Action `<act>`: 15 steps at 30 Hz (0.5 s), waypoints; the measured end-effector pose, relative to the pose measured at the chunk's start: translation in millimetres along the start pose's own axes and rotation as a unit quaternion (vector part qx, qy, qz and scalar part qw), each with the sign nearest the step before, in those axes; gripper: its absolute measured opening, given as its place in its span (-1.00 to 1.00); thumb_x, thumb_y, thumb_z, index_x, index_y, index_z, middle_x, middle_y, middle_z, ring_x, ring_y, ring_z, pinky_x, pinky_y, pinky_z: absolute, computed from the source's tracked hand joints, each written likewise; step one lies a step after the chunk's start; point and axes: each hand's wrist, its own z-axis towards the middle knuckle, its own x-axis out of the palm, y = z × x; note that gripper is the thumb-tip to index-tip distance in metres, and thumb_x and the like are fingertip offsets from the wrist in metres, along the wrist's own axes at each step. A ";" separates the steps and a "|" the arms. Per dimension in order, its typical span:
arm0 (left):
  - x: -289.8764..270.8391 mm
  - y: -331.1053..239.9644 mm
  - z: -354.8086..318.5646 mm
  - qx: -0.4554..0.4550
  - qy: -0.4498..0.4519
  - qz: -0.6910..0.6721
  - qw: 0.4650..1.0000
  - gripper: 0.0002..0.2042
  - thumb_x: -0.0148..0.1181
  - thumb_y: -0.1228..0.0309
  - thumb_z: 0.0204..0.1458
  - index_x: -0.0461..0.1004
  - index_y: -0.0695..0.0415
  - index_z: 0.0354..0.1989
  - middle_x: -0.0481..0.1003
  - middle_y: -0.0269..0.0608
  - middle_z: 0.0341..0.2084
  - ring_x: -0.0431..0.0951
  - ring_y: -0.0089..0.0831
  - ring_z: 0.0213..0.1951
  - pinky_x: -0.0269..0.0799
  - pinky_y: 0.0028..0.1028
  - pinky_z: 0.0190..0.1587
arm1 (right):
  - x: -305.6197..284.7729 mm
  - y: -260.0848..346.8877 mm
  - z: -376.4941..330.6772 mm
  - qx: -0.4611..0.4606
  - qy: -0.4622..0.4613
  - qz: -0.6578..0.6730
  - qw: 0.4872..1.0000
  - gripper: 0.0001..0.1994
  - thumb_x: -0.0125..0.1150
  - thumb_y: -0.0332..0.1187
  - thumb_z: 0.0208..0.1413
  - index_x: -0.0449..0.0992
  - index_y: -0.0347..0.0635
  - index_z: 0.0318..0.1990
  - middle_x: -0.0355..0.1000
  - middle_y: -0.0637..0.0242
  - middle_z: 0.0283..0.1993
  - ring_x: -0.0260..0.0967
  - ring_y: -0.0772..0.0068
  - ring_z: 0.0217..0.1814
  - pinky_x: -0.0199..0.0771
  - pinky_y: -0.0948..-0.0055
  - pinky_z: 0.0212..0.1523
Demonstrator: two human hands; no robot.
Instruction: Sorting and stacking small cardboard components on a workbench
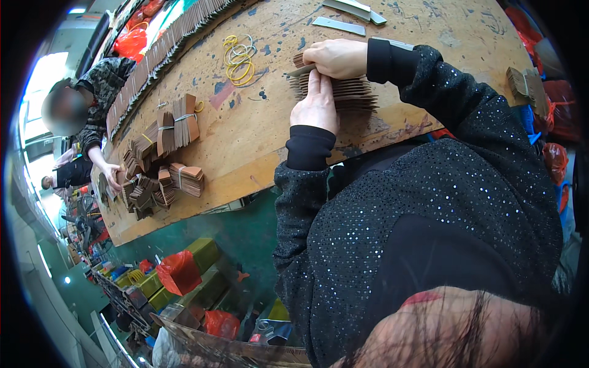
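A row of thin brown leather-like pieces (pixel 356 97) stands packed together on the wooden table in front of me. My left hand (pixel 314 111) reaches in from below, two fingers stretched along the near left end of the row; its thumb is hidden. From the right comes my right hand (pixel 337 58), its fingers bent over the far left end and pinching the pieces there. A greyish flat piece (pixel 300 71) sticks out to the left between both hands. What lies under the fingers is partly hidden.
Yellow and white elastic bands (pixel 239 61) lie left of the row, pale flat strips (pixel 338 26) beyond it. Tied brown bundles (pixel 175 129) sit on the table's (pixel 257 147) left side, near a co-worker's hand (pixel 111 176). A long packed row (pixel 159 61) lines the far edge.
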 end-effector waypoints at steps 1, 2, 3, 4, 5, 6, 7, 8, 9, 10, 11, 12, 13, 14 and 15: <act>1.0 -0.1 1.2 0.001 0.000 -0.001 1.000 -0.21 0.27 0.42 -0.25 0.04 0.16 0.24 0.12 -0.08 0.25 0.54 -0.06 -0.20 0.50 -0.24 -0.17 | -1.3 0.2 -3.2 0.002 0.001 0.000 1.000 -0.75 -0.03 -0.41 0.07 0.42 -0.24 -0.10 0.44 0.02 -0.20 0.41 0.01 -0.13 0.42 0.24 -0.14; 2.0 -0.1 2.8 0.009 -0.005 -0.007 1.000 -0.22 0.27 0.42 -0.26 0.05 0.17 0.24 0.12 -0.08 0.25 0.54 -0.06 -0.20 0.50 -0.25 -0.17 | -4.2 1.5 -6.8 0.002 -0.008 -0.014 1.000 -0.78 0.00 -0.41 0.06 0.45 -0.24 -0.14 0.45 0.03 -0.24 0.42 0.03 -0.16 0.42 0.25 -0.14; 3.0 0.3 4.1 0.016 -0.011 -0.012 1.000 -0.22 0.27 0.42 -0.26 0.05 0.17 0.23 0.12 -0.08 0.25 0.54 -0.06 -0.20 0.50 -0.25 -0.17 | -5.4 1.7 -9.6 0.001 -0.018 -0.028 0.999 -0.80 0.03 -0.41 0.05 0.48 -0.23 -0.19 0.47 0.05 -0.27 0.44 0.06 -0.18 0.43 0.26 -0.15; 4.1 0.9 4.3 0.015 -0.011 -0.012 1.000 -0.22 0.27 0.42 -0.26 0.05 0.17 0.23 0.12 -0.08 0.25 0.54 -0.06 -0.20 0.50 -0.25 -0.17 | -5.2 0.5 -11.1 0.000 -0.017 -0.029 0.999 -0.80 0.03 -0.41 0.05 0.48 -0.23 -0.19 0.47 0.05 -0.27 0.44 0.06 -0.18 0.43 0.26 -0.15; 6.0 1.9 4.2 0.016 -0.014 -0.005 1.000 -0.22 0.28 0.41 -0.26 0.06 0.17 0.24 0.12 -0.08 0.25 0.54 -0.07 -0.20 0.50 -0.25 -0.17 | -5.0 -1.4 -12.3 0.024 -0.027 -0.016 0.999 -0.82 0.05 -0.40 0.04 0.51 -0.23 -0.24 0.48 0.07 -0.30 0.45 0.08 -0.20 0.43 0.27 -0.15; 7.0 2.5 3.8 0.018 -0.016 0.001 1.000 -0.22 0.28 0.41 -0.25 0.06 0.17 0.24 0.12 -0.09 0.25 0.54 -0.08 -0.20 0.50 -0.26 -0.17 | -4.7 -2.4 -13.2 0.048 -0.038 -0.003 0.998 -0.84 0.08 -0.40 0.02 0.54 -0.23 -0.29 0.49 0.10 -0.32 0.45 0.10 -0.22 0.44 0.27 -0.16; 6.6 2.3 3.6 0.019 -0.016 0.001 1.000 -0.22 0.28 0.41 -0.25 0.06 0.17 0.24 0.12 -0.09 0.25 0.54 -0.08 -0.20 0.50 -0.26 -0.17 | -3.7 -2.3 -14.2 0.046 -0.065 0.003 0.997 -0.85 0.12 -0.39 0.00 0.55 -0.22 -0.30 0.50 0.13 -0.36 0.46 0.12 -0.24 0.44 0.27 -0.18; 6.3 1.9 3.4 0.018 -0.016 -0.001 1.000 -0.22 0.28 0.41 -0.25 0.06 0.17 0.24 0.12 -0.09 0.26 0.54 -0.08 -0.20 0.50 -0.26 -0.17 | 0.4 -2.5 -13.9 0.047 -0.066 0.003 0.997 -0.85 0.12 -0.39 0.00 0.55 -0.22 -0.30 0.50 0.13 -0.36 0.46 0.12 -0.24 0.44 0.27 -0.18; 5.9 1.5 3.4 0.017 -0.015 -0.003 1.000 -0.22 0.28 0.40 -0.25 0.06 0.18 0.24 0.11 -0.09 0.26 0.55 -0.09 -0.20 0.50 -0.27 -0.17 | 6.3 -3.0 -13.3 0.058 -0.063 -0.007 0.996 -0.85 0.12 -0.39 0.00 0.56 -0.21 -0.30 0.50 0.12 -0.36 0.47 0.11 -0.25 0.45 0.26 -0.20; 5.0 1.4 2.7 0.017 -0.015 -0.002 1.000 -0.22 0.28 0.40 -0.25 0.06 0.18 0.24 0.11 -0.09 0.26 0.55 -0.09 -0.20 0.50 -0.27 -0.17 | 8.9 -1.9 -12.3 0.068 -0.061 -0.017 0.996 -0.84 0.12 -0.39 0.00 0.56 -0.20 -0.29 0.50 0.11 -0.37 0.47 0.10 -0.26 0.46 0.25 -0.22; 3.9 1.0 2.3 0.012 -0.008 -0.003 1.000 -0.21 0.28 0.40 -0.25 0.06 0.17 0.25 0.10 -0.09 0.26 0.54 -0.09 -0.20 0.50 -0.26 -0.16 | 9.0 -1.9 -11.9 0.068 -0.062 -0.017 0.996 -0.84 0.12 -0.39 0.00 0.56 -0.20 -0.29 0.50 0.11 -0.37 0.47 0.10 -0.26 0.46 0.25 -0.22; 3.1 0.9 1.9 0.007 -0.001 -0.004 1.000 -0.20 0.28 0.39 -0.25 0.05 0.16 0.25 0.10 -0.09 0.27 0.54 -0.09 -0.19 0.50 -0.26 -0.15 | 8.4 -1.4 -11.5 0.063 -0.068 -0.011 0.996 -0.85 0.11 -0.40 0.01 0.56 -0.20 -0.29 0.51 0.11 -0.37 0.47 0.08 -0.28 0.46 0.23 -0.24; 3.8 0.6 3.0 0.009 -0.001 -0.005 1.000 -0.20 0.28 0.39 -0.25 0.05 0.16 0.25 0.10 -0.09 0.27 0.54 -0.09 -0.19 0.50 -0.26 -0.15 | 8.1 -2.1 -12.1 0.061 -0.074 -0.006 0.995 -0.85 0.10 -0.41 0.01 0.56 -0.19 -0.30 0.51 0.10 -0.36 0.48 0.07 -0.29 0.46 0.22 -0.26; 4.5 0.5 4.2 0.005 0.008 -0.003 1.000 -0.19 0.29 0.40 -0.25 0.04 0.15 0.25 0.09 -0.07 0.27 0.54 -0.08 -0.19 0.49 -0.26 -0.15 | 8.1 -2.6 -12.3 0.063 -0.075 -0.006 0.995 -0.85 0.10 -0.41 0.01 0.56 -0.19 -0.30 0.51 0.10 -0.36 0.48 0.07 -0.29 0.46 0.22 -0.26; 5.3 0.5 5.6 0.001 0.016 -0.002 1.000 -0.19 0.30 0.40 -0.26 0.03 0.14 0.26 0.08 -0.05 0.27 0.54 -0.07 -0.18 0.49 -0.25 -0.15 | 8.2 -3.0 -12.5 0.065 -0.059 -0.012 0.996 -0.84 0.09 -0.41 0.02 0.55 -0.19 -0.27 0.51 0.10 -0.35 0.48 0.05 -0.29 0.46 0.21 -0.27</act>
